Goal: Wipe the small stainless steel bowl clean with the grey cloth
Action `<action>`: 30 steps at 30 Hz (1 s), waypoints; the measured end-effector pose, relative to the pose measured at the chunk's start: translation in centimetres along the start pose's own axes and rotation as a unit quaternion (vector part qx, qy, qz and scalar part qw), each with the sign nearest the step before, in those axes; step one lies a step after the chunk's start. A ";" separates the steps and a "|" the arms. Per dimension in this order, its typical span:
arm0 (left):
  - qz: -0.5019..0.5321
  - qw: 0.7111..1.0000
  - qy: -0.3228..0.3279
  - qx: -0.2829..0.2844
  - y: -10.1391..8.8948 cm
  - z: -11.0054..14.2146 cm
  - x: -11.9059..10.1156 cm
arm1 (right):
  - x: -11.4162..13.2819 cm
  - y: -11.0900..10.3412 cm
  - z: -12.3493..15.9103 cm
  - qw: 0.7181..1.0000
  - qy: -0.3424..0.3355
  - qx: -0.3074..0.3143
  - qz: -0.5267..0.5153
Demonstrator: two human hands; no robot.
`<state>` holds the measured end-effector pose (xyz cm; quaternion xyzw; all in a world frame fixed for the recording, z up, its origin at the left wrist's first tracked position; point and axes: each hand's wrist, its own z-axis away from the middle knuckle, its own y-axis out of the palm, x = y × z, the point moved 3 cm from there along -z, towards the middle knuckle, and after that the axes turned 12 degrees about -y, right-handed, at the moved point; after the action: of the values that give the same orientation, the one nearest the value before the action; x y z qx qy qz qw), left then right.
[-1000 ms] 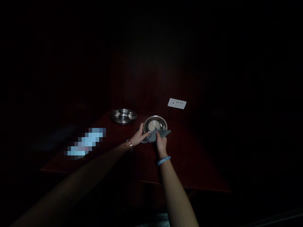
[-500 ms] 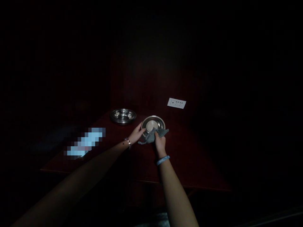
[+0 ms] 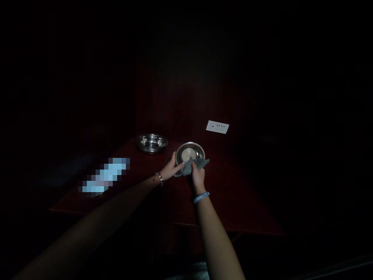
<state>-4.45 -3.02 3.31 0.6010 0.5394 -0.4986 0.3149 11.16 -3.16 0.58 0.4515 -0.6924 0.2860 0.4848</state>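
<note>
A shiny metal bowl [image 3: 189, 152] is held tilted above the dark red table, its inside turned partly toward me. My left hand [image 3: 169, 168] grips its left rim, thumb on the near side and the other fingers behind. A grey cloth [image 3: 197, 166] lies over the bowl's near right edge. Pinching that cloth against the rim is my right hand [image 3: 198, 178], thumb on top; its other fingers are mostly hidden. To the left, a stack of metal bowls [image 3: 151, 143] rests on the table, apart from both hands.
The dark red table [image 3: 227, 198] reaches back to a dark wall, where a white socket panel [image 3: 217, 127] is mounted. A bright, pixel-blurred object [image 3: 105, 175] lies at the table's left side. Deep shadow covers the surroundings.
The held bowl and both hands have shifted slightly right. The left thumb now lies nearer the cloth, and the cloth's left tail is drawn in. The bowl stack has not moved.
</note>
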 end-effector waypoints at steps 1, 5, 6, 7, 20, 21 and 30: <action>0.003 1.000 -0.001 0.002 0.0 0.0 0.0 | 0.0 0.0 0.0 1.000 0.001 0.000 -0.002; 0.024 1.000 -0.014 0.003 0.1 -0.1 0.1 | 0.1 -0.1 0.0 1.000 0.004 -0.003 0.004; 0.028 0.999 -0.019 -0.001 0.1 -0.2 0.1 | 0.0 -0.1 0.0 1.000 0.004 -0.004 0.006; 0.031 0.999 -0.024 -0.007 0.0 -0.3 0.1 | 0.0 -0.1 0.0 1.000 0.004 -0.005 0.007; 0.018 0.997 -0.049 -0.049 -0.6 -1.0 0.9 | 0.8 0.0 0.2 0.999 -0.007 0.018 0.044; 0.020 0.998 -0.047 -0.046 -0.5 -0.9 0.8 | 0.8 0.0 0.2 0.999 -0.007 0.016 0.047; 0.019 0.999 -0.036 -0.025 0.2 -0.3 0.8 | 0.4 -0.2 0.0 0.999 0.004 0.001 0.035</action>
<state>-4.25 -2.56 2.64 0.5849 0.5286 -0.5001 0.3582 11.29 -3.38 0.94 0.4263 -0.7057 0.3056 0.4763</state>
